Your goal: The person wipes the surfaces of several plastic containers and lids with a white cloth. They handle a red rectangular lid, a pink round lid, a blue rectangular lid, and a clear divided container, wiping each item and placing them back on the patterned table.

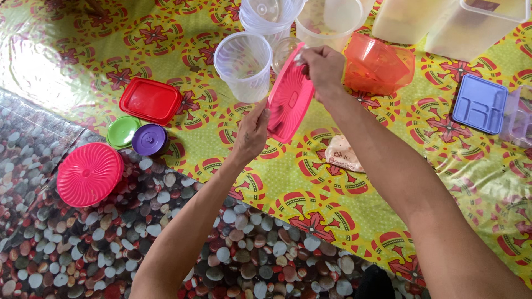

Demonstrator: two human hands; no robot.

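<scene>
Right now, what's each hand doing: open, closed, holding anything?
Left hand: closed on the lower edge of the pink rectangular lid.
Right hand: closed, pinching the same lid's top edge.

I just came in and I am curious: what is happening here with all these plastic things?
A person holds a pink lid on edge with both hands: the left hand at its lower edge, the right hand at the top. Around it on the patterned mat lie clear cups, an orange container and other lids.
</scene>
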